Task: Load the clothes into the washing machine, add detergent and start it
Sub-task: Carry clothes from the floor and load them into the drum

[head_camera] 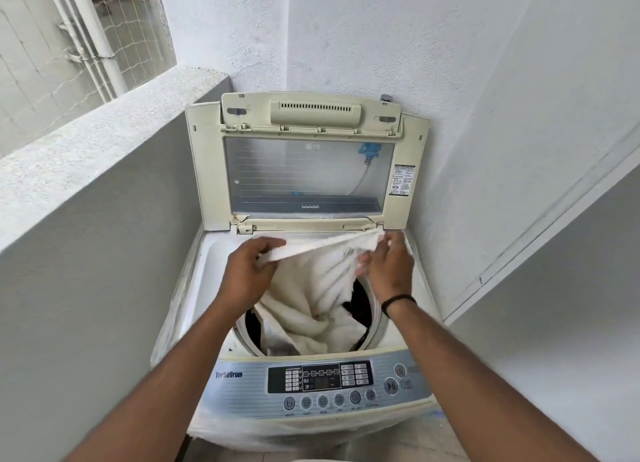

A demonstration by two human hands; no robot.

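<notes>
A cream top-loading washing machine (214, 264) stands in a corner with its lid (304, 170) raised upright against the wall. A white towel (311, 295) hangs from both my hands into the round drum opening, its lower folds piled inside. My left hand (247, 271) grips the towel's top edge at the left. My right hand (389, 264), with a black band on its wrist, pinches the same edge at the right. The control panel (322, 382) with buttons and a display lies at the machine's near side. No detergent is in view.
A low grey parapet wall (104, 170) runs along the left, with netting and a pipe (93, 39) beyond it. White walls close in behind and to the right of the machine. Clear plastic wrap (263, 430) covers the machine's front.
</notes>
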